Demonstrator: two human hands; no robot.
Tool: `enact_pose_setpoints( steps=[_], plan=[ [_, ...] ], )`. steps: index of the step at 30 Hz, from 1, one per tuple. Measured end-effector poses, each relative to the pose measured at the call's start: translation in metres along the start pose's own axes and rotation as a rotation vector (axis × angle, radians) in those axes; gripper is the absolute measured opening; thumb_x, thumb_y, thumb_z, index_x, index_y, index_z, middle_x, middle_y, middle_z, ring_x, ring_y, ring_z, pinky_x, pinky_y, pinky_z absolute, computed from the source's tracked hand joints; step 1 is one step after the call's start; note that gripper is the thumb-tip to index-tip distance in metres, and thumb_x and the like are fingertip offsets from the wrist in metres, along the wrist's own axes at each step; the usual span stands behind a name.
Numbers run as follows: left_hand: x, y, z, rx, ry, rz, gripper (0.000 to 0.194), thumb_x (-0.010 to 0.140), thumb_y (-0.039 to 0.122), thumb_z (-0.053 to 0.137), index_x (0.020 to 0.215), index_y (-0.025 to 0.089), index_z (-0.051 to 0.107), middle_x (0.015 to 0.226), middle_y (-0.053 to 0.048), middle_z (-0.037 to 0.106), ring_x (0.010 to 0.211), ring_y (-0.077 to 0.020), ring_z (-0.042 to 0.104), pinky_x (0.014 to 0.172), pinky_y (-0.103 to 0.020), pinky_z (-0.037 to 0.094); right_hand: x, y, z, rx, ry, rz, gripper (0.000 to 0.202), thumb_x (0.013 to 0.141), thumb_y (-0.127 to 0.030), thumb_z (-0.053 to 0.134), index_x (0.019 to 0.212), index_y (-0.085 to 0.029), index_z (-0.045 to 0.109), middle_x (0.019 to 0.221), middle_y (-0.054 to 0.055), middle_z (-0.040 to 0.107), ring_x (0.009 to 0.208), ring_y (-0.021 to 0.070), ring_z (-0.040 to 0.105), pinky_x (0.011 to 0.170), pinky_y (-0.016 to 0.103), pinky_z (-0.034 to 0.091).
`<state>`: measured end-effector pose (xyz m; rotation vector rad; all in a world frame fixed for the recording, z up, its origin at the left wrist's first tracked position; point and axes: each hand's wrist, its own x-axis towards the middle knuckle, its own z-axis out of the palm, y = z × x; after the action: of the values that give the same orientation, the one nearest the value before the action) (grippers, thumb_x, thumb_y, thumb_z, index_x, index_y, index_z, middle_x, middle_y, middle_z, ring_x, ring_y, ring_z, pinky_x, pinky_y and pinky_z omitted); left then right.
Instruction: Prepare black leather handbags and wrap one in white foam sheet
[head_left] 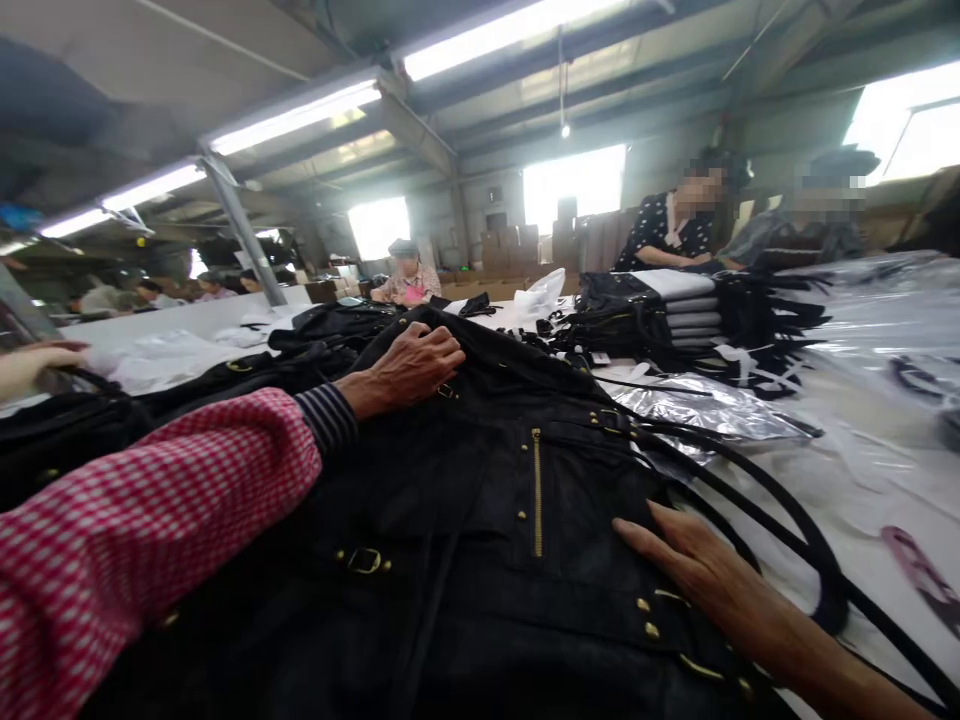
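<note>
Looking down at a black bag (480,480), spread wide on the white worktable (855,620), below both hands and between them. Running lengthwise from near side to far side, in line with 1 gold zipper (537,490) on the front. Gripping the far end with the left hand (409,368), fingers closed and curled over the upper edge, leaving most of the bag lying nearward from there. Nearer to the zipper's lower end with the right hand (694,560): thumb and forefinger parted, not closed on anything, set against the right side (probably touching, hard to be sure from this angle). Trailing past the right hand, long black straps (787,490) in loops. Farther out, crumpled clear plastic (694,410), then a stack of black bags (690,310). At far left, a co-worker's hand (37,368) near more black material (75,435); across the worktable, 3 co-workers (652,235).
</note>
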<state>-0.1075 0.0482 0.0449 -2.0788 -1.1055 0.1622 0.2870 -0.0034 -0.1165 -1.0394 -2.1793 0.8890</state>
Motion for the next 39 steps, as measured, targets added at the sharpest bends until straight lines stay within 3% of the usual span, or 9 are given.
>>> enact_pose_setpoints(
  steps=[5, 8, 11, 15, 19, 23, 31, 35, 39],
  plan=[
    [0.009, 0.001, -0.007, -0.125, 0.036, -0.059, 0.019, 0.100, 0.025, 0.048, 0.101, 0.018, 0.066, 0.101, -0.009, 0.068, 0.098, -0.0240, 0.057, 0.079, -0.037, 0.040, 0.007, 0.002, -0.005, -0.005, -0.007, 0.016, 0.037, 0.084, -0.057, 0.061, 0.104, -0.029, 0.076, 0.105, 0.010, 0.075, 0.113, 0.0378, 0.062, 0.097, 0.047, 0.052],
    [0.017, 0.006, -0.003, -0.154, 0.143, -0.136, 0.023, 0.101, 0.030, 0.049, 0.112, 0.020, 0.066, 0.116, -0.010, 0.068, 0.113, -0.0279, 0.054, 0.090, -0.042, 0.040, 0.008, -0.019, -0.009, -0.002, -0.002, 0.058, 0.037, 0.090, -0.057, 0.055, 0.097, -0.027, 0.075, 0.099, 0.008, 0.074, 0.108, 0.0343, 0.064, 0.093, 0.042, 0.053],
    [0.018, 0.002, 0.024, -0.145, 0.142, -0.145, 0.037, 0.099, 0.038, 0.053, 0.132, 0.022, 0.059, 0.141, -0.013, 0.058, 0.130, -0.0336, 0.046, 0.108, -0.053, 0.028, 0.002, -0.042, -0.008, -0.027, 0.014, 0.073, 0.038, 0.094, -0.055, 0.050, 0.094, -0.025, 0.073, 0.099, 0.007, 0.073, 0.101, 0.0298, 0.065, 0.089, 0.036, 0.052],
    [0.013, -0.008, 0.066, -0.244, -0.058, -0.131, 0.041, 0.102, 0.046, 0.045, 0.136, 0.026, 0.057, 0.142, -0.010, 0.059, 0.127, -0.0282, 0.052, 0.114, -0.051, 0.023, -0.008, -0.066, -0.008, -0.172, 0.012, 0.056, 0.037, 0.101, -0.048, 0.043, 0.093, -0.023, 0.067, 0.099, 0.007, 0.072, 0.095, 0.0248, 0.065, 0.084, 0.032, 0.048],
    [0.009, -0.011, 0.075, -0.278, -0.023, -0.130, 0.042, 0.102, 0.048, 0.043, 0.135, 0.026, 0.058, 0.144, -0.011, 0.057, 0.131, -0.0306, 0.050, 0.117, -0.055, 0.018, -0.002, -0.066, -0.029, -0.427, 0.100, 0.144, 0.039, 0.100, -0.051, 0.044, 0.081, -0.022, 0.062, 0.077, 0.004, 0.067, 0.076, 0.0220, 0.063, 0.071, 0.032, 0.042],
    [0.011, -0.007, 0.062, -0.292, -0.016, -0.138, 0.040, 0.102, 0.046, 0.044, 0.131, 0.024, 0.060, 0.139, -0.013, 0.061, 0.130, -0.0332, 0.052, 0.115, -0.059, 0.021, 0.019, -0.037, -0.060, -0.563, 0.314, 0.122, 0.020, 0.098, -0.035, 0.049, 0.102, -0.021, 0.064, 0.107, 0.008, 0.069, 0.101, 0.0251, 0.064, 0.081, 0.033, 0.042],
    [0.036, 0.038, -0.006, -0.442, -0.012, -0.035, 0.035, 0.101, 0.048, 0.051, 0.128, 0.028, 0.058, 0.132, -0.005, 0.064, 0.121, -0.0268, 0.056, 0.100, -0.044, 0.040, 0.028, 0.010, -0.077, -0.798, 0.101, 0.211, 0.011, 0.086, -0.019, 0.051, 0.089, -0.021, 0.062, 0.093, 0.008, 0.068, 0.094, 0.0260, 0.064, 0.071, 0.031, 0.039],
    [0.048, 0.092, -0.056, -0.740, -0.043, 0.117, 0.041, 0.098, 0.050, 0.055, 0.133, 0.027, 0.053, 0.132, -0.007, 0.061, 0.121, -0.0269, 0.056, 0.095, -0.040, 0.045, 0.020, -0.013, -0.104, -0.493, 0.033, 0.268, 0.008, 0.088, -0.027, 0.054, 0.086, -0.020, 0.055, 0.071, 0.005, 0.067, 0.065, 0.0198, 0.063, 0.060, 0.029, 0.040],
    [0.056, 0.143, -0.075, -0.892, -0.181, 0.218, 0.077, 0.087, 0.062, 0.066, 0.150, 0.030, 0.036, 0.131, -0.012, 0.060, 0.117, -0.0330, 0.057, 0.094, -0.047, 0.046, 0.018, -0.076, -0.138, 0.089, -0.128, 0.227, 0.037, 0.090, -0.039, 0.061, 0.118, -0.016, 0.056, 0.068, 0.001, 0.069, 0.051, 0.0139, 0.057, 0.051, 0.024, 0.041]
  ],
)
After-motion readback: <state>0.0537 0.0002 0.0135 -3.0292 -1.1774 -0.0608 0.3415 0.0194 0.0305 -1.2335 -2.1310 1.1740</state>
